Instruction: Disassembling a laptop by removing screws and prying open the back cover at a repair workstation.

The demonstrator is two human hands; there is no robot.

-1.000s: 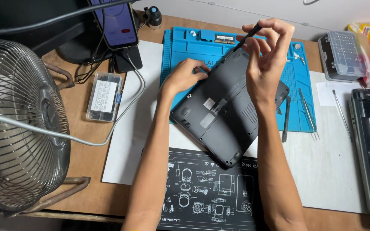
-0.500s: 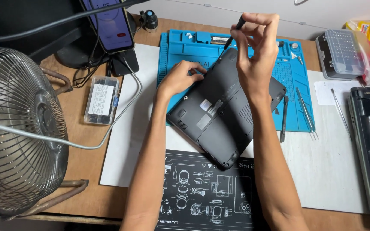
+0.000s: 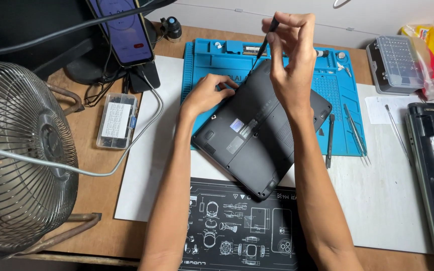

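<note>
Holding: right hand (image 3: 292,55) fingers pinched on screwdriver (image 3: 266,40), above the laptop (image 3: 257,133)
Bracing: left hand (image 3: 208,94) fingers spread flat on the laptop's far corner

Your left hand (image 3: 208,94) presses flat on the upturned black laptop (image 3: 257,131), lying skewed on the blue repair mat (image 3: 342,95). Your right hand (image 3: 291,60) pinches a thin screwdriver (image 3: 265,40), tip down at the laptop's far edge. Fan (image 3: 18,155) sits left.
</note>
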